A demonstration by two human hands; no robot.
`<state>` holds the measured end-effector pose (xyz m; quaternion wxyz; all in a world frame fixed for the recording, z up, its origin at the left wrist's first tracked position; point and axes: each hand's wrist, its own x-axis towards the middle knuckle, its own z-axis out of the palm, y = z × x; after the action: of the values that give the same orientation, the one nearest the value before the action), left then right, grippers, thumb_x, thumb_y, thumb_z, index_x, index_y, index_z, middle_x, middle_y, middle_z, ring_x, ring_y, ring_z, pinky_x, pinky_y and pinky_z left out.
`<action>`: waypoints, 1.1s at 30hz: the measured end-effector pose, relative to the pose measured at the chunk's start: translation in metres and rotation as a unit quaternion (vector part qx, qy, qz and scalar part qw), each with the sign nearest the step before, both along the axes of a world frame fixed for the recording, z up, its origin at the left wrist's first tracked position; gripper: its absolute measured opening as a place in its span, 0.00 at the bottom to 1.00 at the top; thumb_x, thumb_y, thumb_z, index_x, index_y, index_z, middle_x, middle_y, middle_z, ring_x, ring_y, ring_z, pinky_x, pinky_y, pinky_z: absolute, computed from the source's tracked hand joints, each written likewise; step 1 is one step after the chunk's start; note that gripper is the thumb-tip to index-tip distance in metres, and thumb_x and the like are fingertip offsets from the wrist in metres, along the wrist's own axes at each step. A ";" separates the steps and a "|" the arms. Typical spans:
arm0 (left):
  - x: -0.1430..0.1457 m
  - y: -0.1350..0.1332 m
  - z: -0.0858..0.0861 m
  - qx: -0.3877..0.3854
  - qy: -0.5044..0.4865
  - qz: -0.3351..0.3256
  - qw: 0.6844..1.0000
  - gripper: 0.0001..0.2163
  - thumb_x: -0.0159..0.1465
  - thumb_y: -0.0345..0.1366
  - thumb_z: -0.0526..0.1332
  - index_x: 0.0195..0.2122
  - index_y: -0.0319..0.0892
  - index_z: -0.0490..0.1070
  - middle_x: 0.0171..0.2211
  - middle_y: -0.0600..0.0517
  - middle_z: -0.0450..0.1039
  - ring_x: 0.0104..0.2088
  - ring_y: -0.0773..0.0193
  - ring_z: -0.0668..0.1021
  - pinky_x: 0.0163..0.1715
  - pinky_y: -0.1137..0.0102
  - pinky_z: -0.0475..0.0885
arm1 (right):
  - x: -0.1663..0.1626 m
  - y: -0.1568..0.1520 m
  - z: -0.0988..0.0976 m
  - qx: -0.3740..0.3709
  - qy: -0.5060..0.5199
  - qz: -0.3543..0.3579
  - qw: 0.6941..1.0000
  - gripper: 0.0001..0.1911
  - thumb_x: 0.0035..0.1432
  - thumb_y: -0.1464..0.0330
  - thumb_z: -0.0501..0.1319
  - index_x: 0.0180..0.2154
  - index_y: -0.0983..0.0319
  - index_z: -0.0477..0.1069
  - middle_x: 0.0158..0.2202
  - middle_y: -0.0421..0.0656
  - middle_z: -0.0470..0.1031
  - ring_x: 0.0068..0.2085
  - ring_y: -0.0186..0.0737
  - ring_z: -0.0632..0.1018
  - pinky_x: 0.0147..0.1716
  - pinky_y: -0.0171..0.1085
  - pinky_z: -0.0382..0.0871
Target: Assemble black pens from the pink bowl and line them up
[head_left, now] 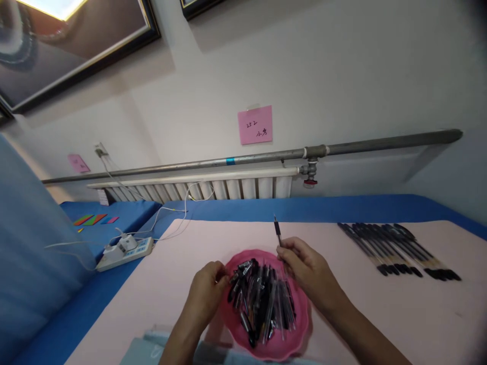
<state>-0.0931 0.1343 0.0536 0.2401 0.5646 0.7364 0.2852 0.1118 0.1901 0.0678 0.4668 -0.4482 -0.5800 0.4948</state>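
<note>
A pink scalloped dish [300, 324] sits on the pale pink table sheet, heaped with several black pens and pen parts [262, 299]. My right hand [304, 266] hovers over the dish's far right edge, fingers pinched on a black pen [278, 232] that points up and away. My left hand [207, 289] is at the dish's left rim, fingers curled on a small piece I cannot make out.
A row of several assembled black pens [399, 248] lies on the sheet at right. A white power strip [125, 251] with cables rests on the blue cloth at left. A radiator [213, 188] and pipe run along the wall behind.
</note>
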 end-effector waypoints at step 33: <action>0.019 0.026 -0.027 -0.067 0.297 -0.075 0.950 0.13 0.58 0.34 0.55 0.40 0.50 0.76 0.59 0.47 0.60 0.59 0.47 0.58 0.52 0.56 0.56 | -0.002 -0.002 0.000 0.033 -0.034 0.008 0.999 0.06 0.52 0.64 0.56 0.27 0.59 0.65 0.22 0.34 0.64 0.24 0.33 0.66 0.24 0.32 0.60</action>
<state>-0.0739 0.1602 0.0271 0.0686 0.6597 0.7475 0.0361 0.1095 0.1884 0.0675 0.4575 -0.4440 -0.6151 0.4640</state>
